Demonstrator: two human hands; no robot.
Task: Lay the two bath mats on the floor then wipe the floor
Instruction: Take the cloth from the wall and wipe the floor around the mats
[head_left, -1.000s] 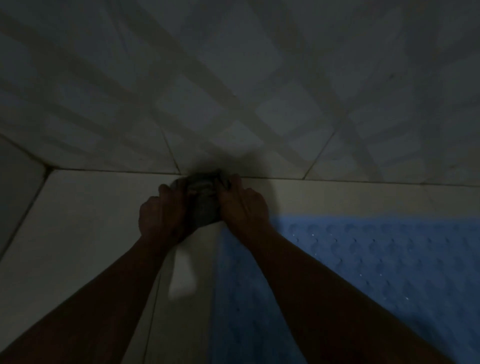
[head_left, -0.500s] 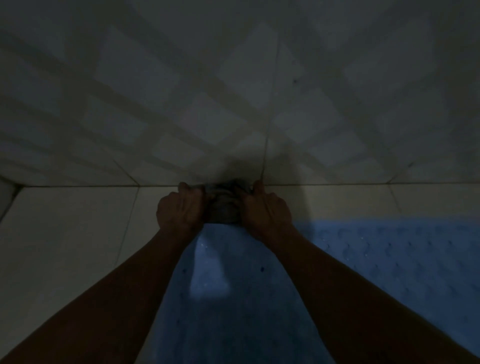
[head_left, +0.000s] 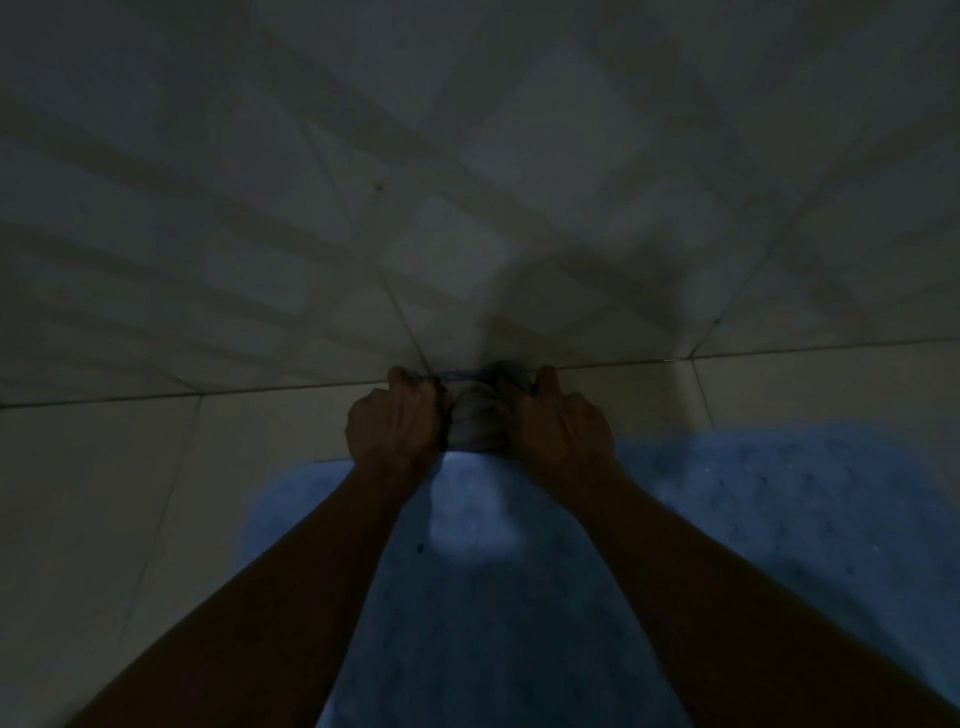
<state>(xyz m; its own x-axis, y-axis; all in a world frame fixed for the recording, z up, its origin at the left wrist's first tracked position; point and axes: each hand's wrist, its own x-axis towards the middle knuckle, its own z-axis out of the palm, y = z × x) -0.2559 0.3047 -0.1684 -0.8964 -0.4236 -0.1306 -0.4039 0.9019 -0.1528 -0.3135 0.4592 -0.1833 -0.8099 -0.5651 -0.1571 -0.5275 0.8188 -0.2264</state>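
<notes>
The room is dim. A bunched grey cloth (head_left: 480, 415) lies on the pale floor tiles (head_left: 130, 493) right at the foot of the wall. My left hand (head_left: 395, 426) grips its left side and my right hand (head_left: 558, 428) grips its right side, both pressing it down. A blue bath mat (head_left: 779, 519) with a raised dot pattern lies flat under and to the right of my forearms, its far edge just behind the cloth. I can make out only one blue mat surface; a second mat cannot be told apart.
A tiled wall (head_left: 467, 182) with a crossing band pattern rises straight ahead, meeting the floor along a dark grout line (head_left: 260, 389). Bare floor tiles stretch to the left of the mat.
Both hands and the cloth have slid to the right along the foot of the wall, from the bare tiles near the left corner to the strip beyond the mat's far edge.
</notes>
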